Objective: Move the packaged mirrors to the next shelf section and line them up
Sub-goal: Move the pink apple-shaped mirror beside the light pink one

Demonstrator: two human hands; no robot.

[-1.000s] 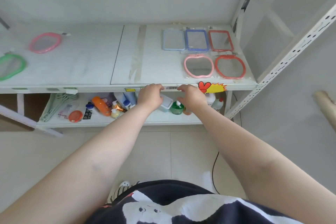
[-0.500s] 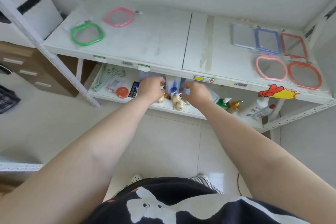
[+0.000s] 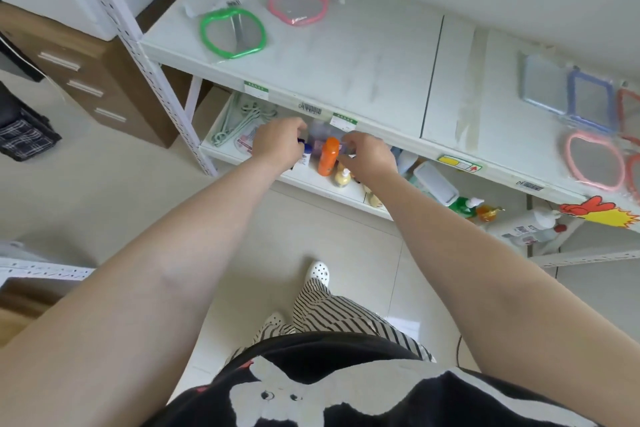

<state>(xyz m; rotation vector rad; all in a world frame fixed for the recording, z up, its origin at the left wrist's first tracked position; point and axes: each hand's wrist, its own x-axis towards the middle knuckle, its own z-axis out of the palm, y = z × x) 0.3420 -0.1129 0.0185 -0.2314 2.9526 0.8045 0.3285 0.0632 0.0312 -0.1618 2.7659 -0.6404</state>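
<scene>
On the left section of the white shelf [image 3: 349,55] lie a green apple-shaped packaged mirror [image 3: 232,33] and a pink one [image 3: 298,3]. The right section [image 3: 498,104] holds a row of a pale blue mirror [image 3: 543,83], a blue-framed mirror [image 3: 590,99] and a red one [image 3: 628,111] cut off by the frame edge. In front of that row sit a pink apple mirror [image 3: 592,159] and a red one [image 3: 635,177]. My left hand [image 3: 277,142] and my right hand [image 3: 369,158] hover side by side below the shelf's front edge, fingers curled, with nothing in them.
The lower shelf holds an orange bottle [image 3: 328,156], pale green hangers [image 3: 239,118], a white lidded box [image 3: 434,182] and a green bottle [image 3: 462,206]. A perforated upright post [image 3: 138,45] stands at the left, and a brown drawer cabinet [image 3: 86,80] sits beyond it.
My view and both hands have shifted left along the shelf, from the right section toward the left one. The hands dropped from the shelf's front edge to in front of the lower shelf.
</scene>
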